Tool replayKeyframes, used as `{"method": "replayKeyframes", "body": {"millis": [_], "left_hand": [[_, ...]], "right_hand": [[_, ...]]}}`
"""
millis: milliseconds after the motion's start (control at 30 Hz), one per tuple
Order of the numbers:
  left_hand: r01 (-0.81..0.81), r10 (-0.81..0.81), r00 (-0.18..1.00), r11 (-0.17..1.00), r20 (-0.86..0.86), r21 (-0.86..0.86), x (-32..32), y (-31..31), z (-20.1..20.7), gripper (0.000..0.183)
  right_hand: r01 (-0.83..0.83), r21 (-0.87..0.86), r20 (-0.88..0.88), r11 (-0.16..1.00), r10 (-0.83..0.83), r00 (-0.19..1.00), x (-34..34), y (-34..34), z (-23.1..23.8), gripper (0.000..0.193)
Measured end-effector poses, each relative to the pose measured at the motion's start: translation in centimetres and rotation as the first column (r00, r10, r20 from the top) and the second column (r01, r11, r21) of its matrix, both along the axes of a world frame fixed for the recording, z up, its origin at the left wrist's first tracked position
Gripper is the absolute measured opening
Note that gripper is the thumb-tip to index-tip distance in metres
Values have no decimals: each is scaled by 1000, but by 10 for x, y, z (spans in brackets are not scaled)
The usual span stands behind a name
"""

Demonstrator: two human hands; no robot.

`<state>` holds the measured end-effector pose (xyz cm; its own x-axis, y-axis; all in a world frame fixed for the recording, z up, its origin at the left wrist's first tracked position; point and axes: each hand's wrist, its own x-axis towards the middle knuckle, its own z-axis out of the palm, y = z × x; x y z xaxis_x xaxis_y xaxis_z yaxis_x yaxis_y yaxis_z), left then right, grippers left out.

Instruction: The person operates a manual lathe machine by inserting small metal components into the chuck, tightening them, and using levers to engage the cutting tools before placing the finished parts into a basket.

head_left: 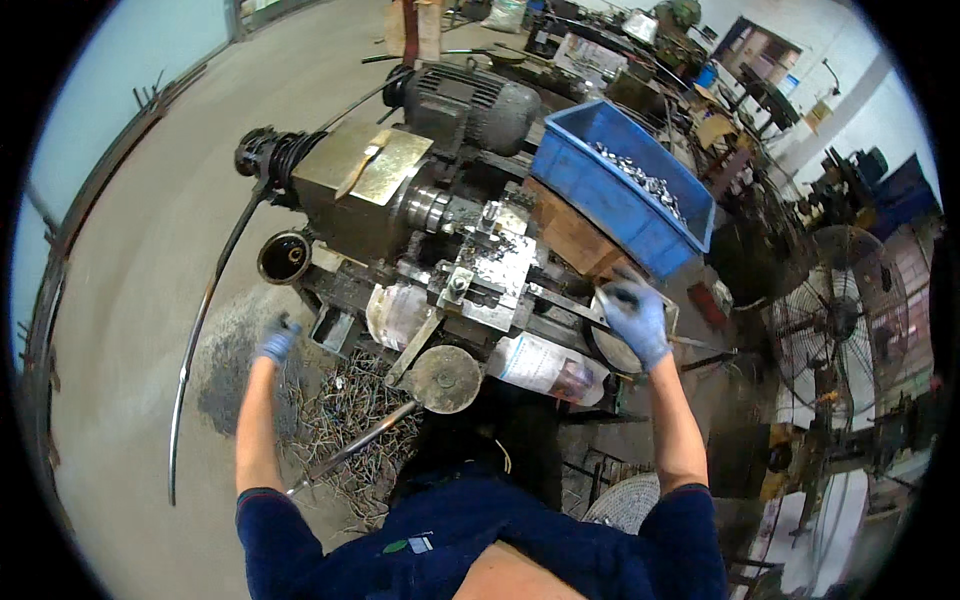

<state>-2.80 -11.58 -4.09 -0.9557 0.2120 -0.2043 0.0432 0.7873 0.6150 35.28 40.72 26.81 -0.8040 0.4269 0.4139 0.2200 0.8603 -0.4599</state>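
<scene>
My left hand (277, 338), in a light blue glove with dark fingertips, hangs in the air left of a small lathe-like machine. Its fingers look bent, but they are too small and blurred to tell what is in them. My right hand (637, 318), gloved alike, is at the machine's right end, beside a flat metal bar (566, 303). Its fingers are curled together, and whatever they hold is hidden. Between my hands lies the shiny metal slide (497, 268) with clamping blocks, facing the spindle chuck (428, 209). A lever with a round plate (447, 380) sits at the front.
A blue crate (628, 185) of small metal pieces stands behind the slide. A brush (362, 170) lies on the headstock cover, near a motor (472, 105). Metal scrap (355, 425) covers floor at lower left. A long bar (205, 310) juts out left; a fan (843, 318) stands right.
</scene>
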Motion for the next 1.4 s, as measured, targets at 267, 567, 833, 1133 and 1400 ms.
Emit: {"method": "replayKeyframes", "body": {"millis": [267,567,833,1133,1400], "left_hand": [[381,-632,774,514,-39,-768,-17,72,30,21],[553,-624,781,663,36,-505,79,80,117,31],[657,-649,738,753,184,21,201,55,223,40],[729,-716,627,678,308,95,252,82,188,33],[710,-676,692,701,255,-70,247,79,169,28]], "right_hand": [[476,-213,144,853,-454,879,179,61,-66,21],[436,396,236,808,-548,802,212,165,-98,49],[539,403,691,740,-632,351,209,215,-96,66],[605,415,588,679,-708,392,272,169,-130,47],[722,320,469,614,-765,443,315,53,-158,48]]}}
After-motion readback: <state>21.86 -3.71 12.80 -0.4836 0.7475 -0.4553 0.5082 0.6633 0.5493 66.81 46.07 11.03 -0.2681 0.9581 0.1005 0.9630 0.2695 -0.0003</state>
